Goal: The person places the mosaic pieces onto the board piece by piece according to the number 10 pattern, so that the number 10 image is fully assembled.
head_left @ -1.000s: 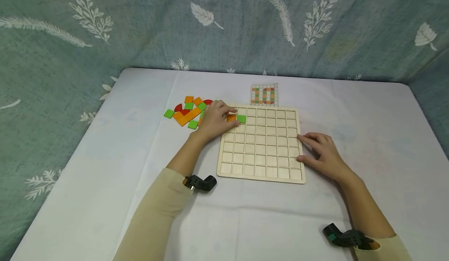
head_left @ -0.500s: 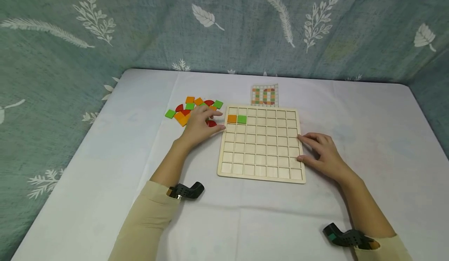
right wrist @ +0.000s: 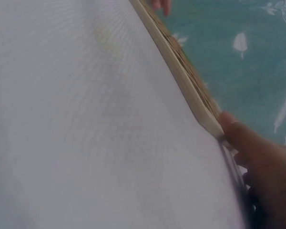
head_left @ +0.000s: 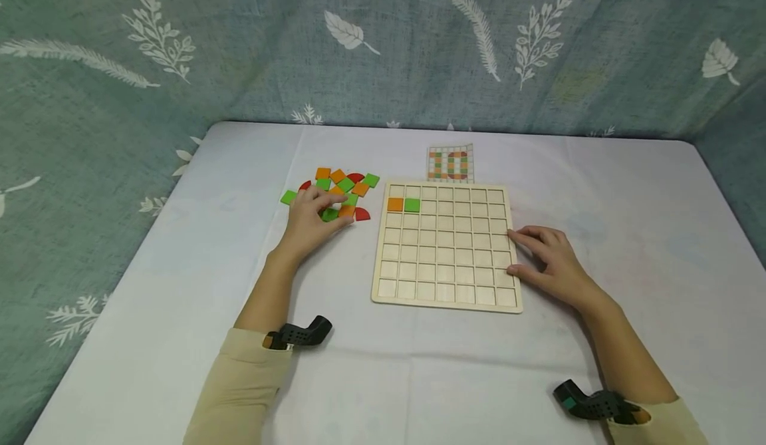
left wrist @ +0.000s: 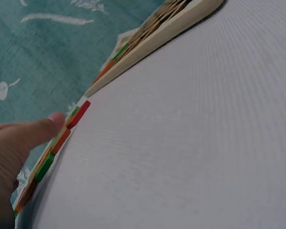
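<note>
A wooden grid board (head_left: pixel 445 255) lies flat in the middle of the table. In its second row from the top, at the left, sit an orange square tile (head_left: pixel 395 204) and a green square tile (head_left: pixel 411 205) side by side. My left hand (head_left: pixel 308 222) is over the loose tiles left of the board, thumb and fingers spread apart, nothing visible between them. It hides part of the pile. In the left wrist view, the thumb (left wrist: pixel 43 130) overlaps the row of tiles. My right hand (head_left: pixel 547 262) rests at the board's right edge, its thumb (right wrist: pixel 233 126) on the rim.
Loose green, orange and red tiles (head_left: pixel 346 184) lie in a cluster left of the board; the red ones have a curved edge. A printed pattern card (head_left: pixel 450 163) lies behind the board's far edge. A leaf-patterned curtain (head_left: pixel 383 66) hangs behind the white table.
My left hand has withdrawn leftward from the board to the loose tiles, uncovering the orange tile in the grid. The right hand stays at the board's right edge.
</note>
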`<state>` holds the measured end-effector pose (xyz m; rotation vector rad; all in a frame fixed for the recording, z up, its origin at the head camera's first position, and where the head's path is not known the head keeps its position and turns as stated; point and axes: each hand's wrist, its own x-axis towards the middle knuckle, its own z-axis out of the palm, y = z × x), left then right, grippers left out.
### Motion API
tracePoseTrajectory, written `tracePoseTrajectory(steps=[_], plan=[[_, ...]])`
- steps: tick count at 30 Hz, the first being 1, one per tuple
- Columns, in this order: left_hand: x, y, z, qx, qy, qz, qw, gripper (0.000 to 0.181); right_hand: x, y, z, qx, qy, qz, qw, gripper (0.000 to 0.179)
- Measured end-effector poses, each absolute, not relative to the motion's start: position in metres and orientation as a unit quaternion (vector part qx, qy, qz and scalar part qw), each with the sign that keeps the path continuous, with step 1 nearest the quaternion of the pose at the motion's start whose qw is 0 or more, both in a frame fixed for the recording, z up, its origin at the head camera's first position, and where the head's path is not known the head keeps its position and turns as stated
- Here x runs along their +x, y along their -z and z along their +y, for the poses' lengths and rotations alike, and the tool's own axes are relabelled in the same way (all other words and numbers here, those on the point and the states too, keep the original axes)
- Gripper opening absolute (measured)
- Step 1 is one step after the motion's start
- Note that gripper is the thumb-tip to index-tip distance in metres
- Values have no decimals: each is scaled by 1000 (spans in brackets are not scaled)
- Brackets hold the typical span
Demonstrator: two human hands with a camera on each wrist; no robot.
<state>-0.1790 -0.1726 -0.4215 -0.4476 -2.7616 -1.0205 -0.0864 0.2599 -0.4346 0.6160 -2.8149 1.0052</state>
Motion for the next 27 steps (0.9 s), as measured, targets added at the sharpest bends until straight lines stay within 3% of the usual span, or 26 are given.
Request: tracePoseTrajectory(steps=[7,15,27], plan=[[-175,432,-181,-147,313,-930,121,49,-87,435,258,207,-326,-921,48,62],[-178,433,-176,-148,285,-943,85,42,-87,436,261,200,-326,-922,52,62],[-173,433,-176,-165,290,-937,105,33,-86,437,259,198,-328,-922,51,62]])
